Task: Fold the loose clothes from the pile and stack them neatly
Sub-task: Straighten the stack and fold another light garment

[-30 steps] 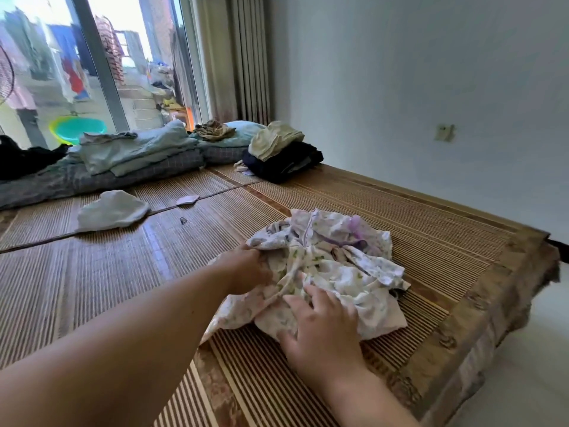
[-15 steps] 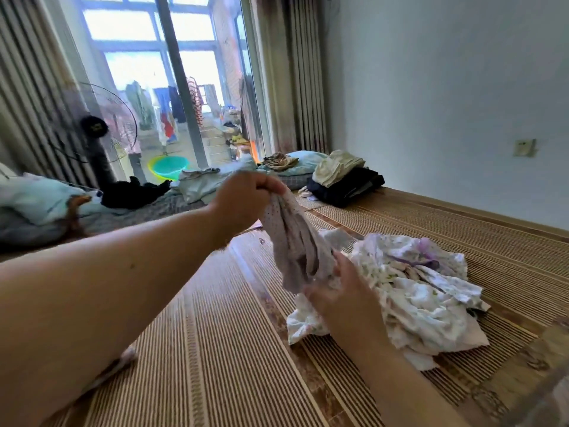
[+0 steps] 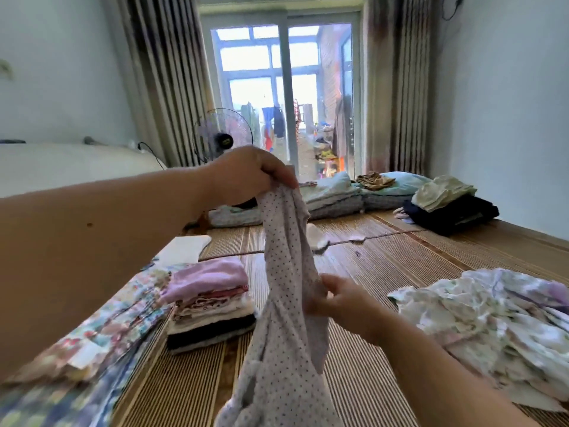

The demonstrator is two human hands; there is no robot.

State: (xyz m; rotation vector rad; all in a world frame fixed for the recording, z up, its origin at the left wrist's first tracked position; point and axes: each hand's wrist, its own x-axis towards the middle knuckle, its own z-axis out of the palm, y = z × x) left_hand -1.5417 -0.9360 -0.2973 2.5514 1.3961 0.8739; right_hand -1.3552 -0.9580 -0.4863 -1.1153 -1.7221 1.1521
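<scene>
The left hand point(image 3: 246, 175) pinches a dotted garment point(image 3: 286, 272) by its top; the right hand point(image 3: 341, 298) grips its middle. A folded stack point(image 3: 209, 303) sits at nine o'clock; the loose pile point(image 3: 480, 318) at three awaits folding.

Soft matt dotted cloth garment point(image 3: 288, 291), ribbed woven bamboo mat point(image 3: 400, 257), folded cloth stack point(image 3: 212, 303), crumpled floral cloth pile point(image 3: 492, 318)

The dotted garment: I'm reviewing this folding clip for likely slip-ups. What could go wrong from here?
The dotted garment hangs bunched between the left hand, which grips its top, and the right hand, which pinches its middle. Folded like that, it would probably crease. Its hanging lower part is close to the folded stack, so spreading it out could brush the top layers askew.
</scene>
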